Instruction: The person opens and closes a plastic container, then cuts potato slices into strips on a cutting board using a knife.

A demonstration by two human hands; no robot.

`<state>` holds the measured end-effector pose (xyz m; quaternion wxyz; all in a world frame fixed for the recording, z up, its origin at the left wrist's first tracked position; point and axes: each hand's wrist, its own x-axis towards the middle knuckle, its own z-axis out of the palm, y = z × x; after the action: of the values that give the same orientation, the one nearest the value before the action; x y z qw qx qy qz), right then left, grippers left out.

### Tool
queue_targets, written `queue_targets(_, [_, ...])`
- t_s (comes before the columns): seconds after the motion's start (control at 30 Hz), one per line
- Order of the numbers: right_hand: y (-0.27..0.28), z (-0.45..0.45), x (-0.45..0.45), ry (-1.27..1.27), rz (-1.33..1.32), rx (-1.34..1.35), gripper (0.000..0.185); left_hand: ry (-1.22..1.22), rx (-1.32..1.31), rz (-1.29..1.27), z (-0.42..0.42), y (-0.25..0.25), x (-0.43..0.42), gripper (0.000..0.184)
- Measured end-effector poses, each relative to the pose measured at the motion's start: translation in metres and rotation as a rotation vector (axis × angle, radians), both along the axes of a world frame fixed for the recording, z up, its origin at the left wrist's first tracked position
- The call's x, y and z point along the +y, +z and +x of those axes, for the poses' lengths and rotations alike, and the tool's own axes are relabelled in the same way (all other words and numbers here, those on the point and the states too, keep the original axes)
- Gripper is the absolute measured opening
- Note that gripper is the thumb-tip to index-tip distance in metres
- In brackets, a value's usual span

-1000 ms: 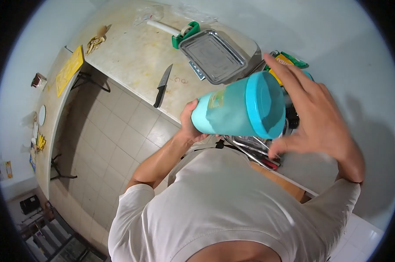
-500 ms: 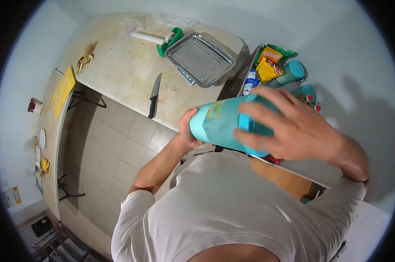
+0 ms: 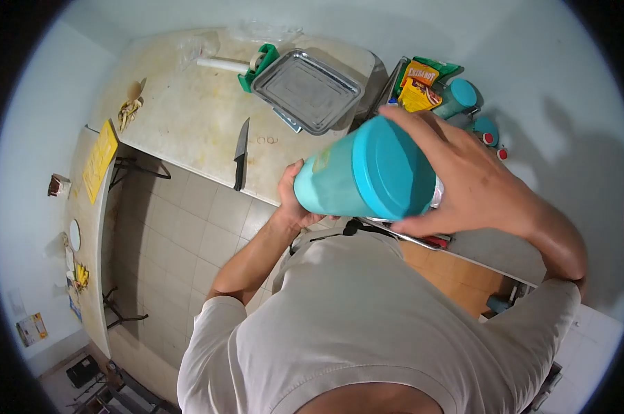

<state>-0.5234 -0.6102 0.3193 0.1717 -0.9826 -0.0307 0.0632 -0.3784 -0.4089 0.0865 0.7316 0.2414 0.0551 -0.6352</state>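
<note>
A teal plastic jar [image 3: 331,181] lies tilted in front of my chest, with its turquoise lid [image 3: 395,169] facing right. My left hand [image 3: 297,200] is wrapped round the jar's base, thumb on top and most fingers hidden underneath. Across the lid stretches my right hand [image 3: 464,179]. Its thumb is at the lower rim and its forefinger at the upper rim; the other fingers are partly hidden behind. The lid sits on the jar.
A black-handled knife [image 3: 242,155] lies near the table edge, left of a metal tray [image 3: 308,91] and a green tape dispenser [image 3: 258,67]. Food packets [image 3: 420,86] and another teal-lidded jar [image 3: 460,96] stand at right. A yellow mat [image 3: 101,160] lies on the left table.
My right hand, blurred before with fingers over the jar's lid end, now spans the lid's rim. The jar has turned so that the lid's top shows.
</note>
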Motion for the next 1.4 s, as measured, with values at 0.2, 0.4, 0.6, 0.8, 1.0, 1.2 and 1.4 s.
queue_targets(0.2, [0.005, -0.005, -0.005, 0.529, -0.441, -0.441, 0.094, -0.174, 0.195, -0.233, 0.009, -0.04, 0.004, 0.085])
queue_targets(0.4, [0.025, -0.026, -0.061, 0.131, 0.058, -0.66, 0.071, 0.052, 0.073, -0.114, 0.0, -0.032, -0.002, 0.085])
queue_targets(0.6, [-0.032, -0.033, -0.066, -0.085, 0.028, -0.848, 0.066, 0.187, -0.002, -0.307, 0.013, 0.0, -0.007, 0.082])
queue_targets(0.8, [-0.042, -0.05, -0.05, -0.195, 0.077, -0.907, 0.062, 0.208, 0.006, -0.395, 0.014, 0.009, -0.017, 0.08])
queue_targets(1.0, [-0.004, -0.06, -0.01, -0.409, 0.701, -0.746, 0.048, 0.199, -0.019, -0.379, 0.014, 0.001, -0.025, 0.077])
queue_targets(1.2, [0.007, -0.034, -0.001, -0.016, 0.119, -0.502, 0.093, 0.166, -0.118, -0.196, 0.004, 0.018, -0.009, 0.082])
queue_targets(1.4, [-0.007, -0.01, -0.011, 0.005, 0.096, -0.195, 0.099, 0.124, -0.207, -0.091, 0.003, 0.0, 0.002, 0.078])
